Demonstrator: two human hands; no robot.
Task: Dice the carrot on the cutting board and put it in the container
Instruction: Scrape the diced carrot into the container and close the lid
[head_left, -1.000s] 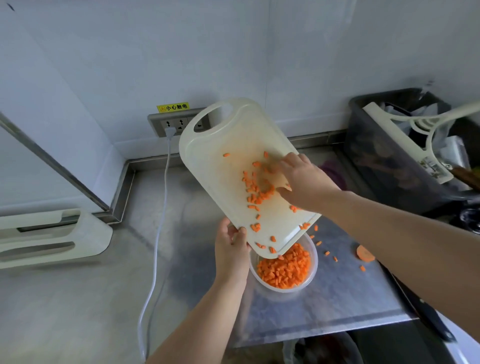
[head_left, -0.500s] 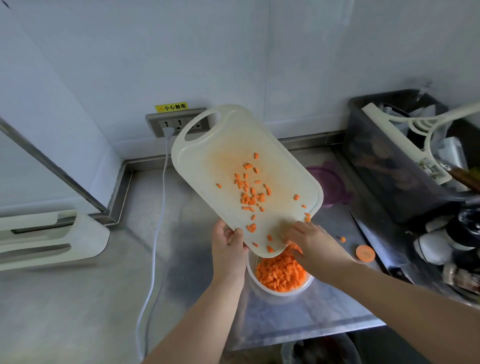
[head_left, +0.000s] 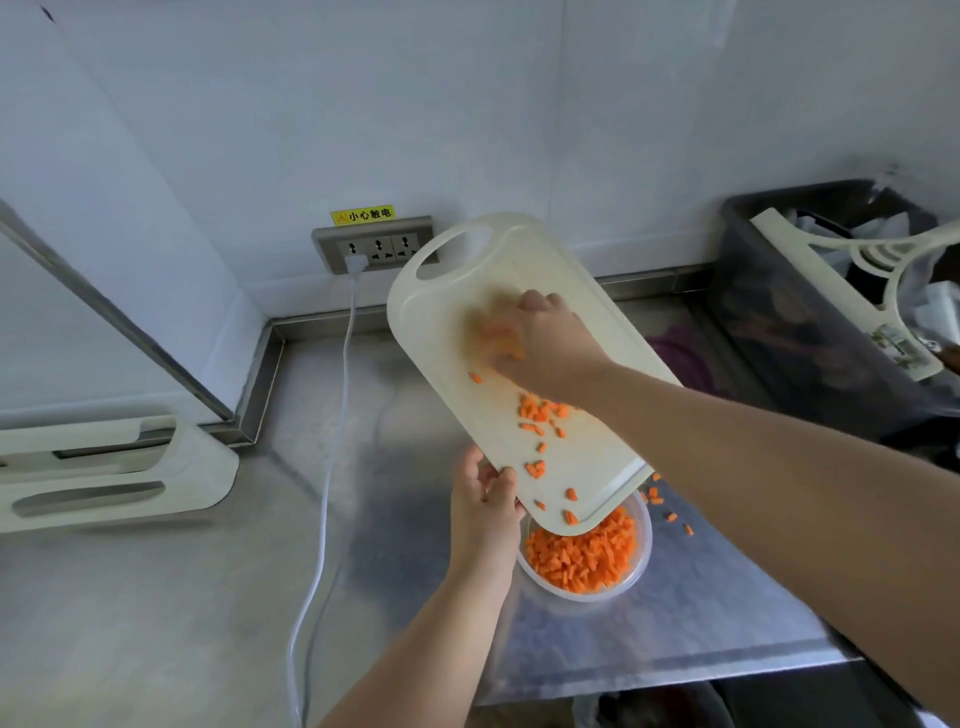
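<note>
Right hand (head_left: 540, 343): lies palm-down on the upper half of the board, fingers stretched out and spread toward the left. The fingertips are motion-blurred, with an orange smear beneath them. It holds nothing that can be made out.

Left hand (head_left: 483, 504): grips the lower left edge of the cream-white plastic cutting board (head_left: 467, 291), thumb on the top face, the other fingers hidden underneath.

Board: lifted off the counter and tilted steeply. The handle-slot end is high, toward the wall. The low corner hangs over the far rim of the clear round plastic container (head_left: 641, 566).

Diced carrot (head_left: 582, 556): most of it is already heaped in the container, which stands on the stainless steel counter (head_left: 208, 597) just right of the left wrist. A loose cluster of orange dice (head_left: 540, 413) clings to the board below the right hand, with scattered bits trailing down to the low corner. A few stray pieces (head_left: 672, 517) lie on the steel just right of the container.

Surroundings:
- A purple round lid (head_left: 680, 358) lies flat beyond the right forearm.
- A grey wall socket strip (head_left: 376, 247) sits under a yellow warning label (head_left: 363, 214).
- A white cord (head_left: 332, 467) runs from the socket down across the counter.
- A dark plastic bin (head_left: 779, 322) stands at far right.
- A cream slotted plastic piece (head_left: 104, 467) lies at far left.
</note>
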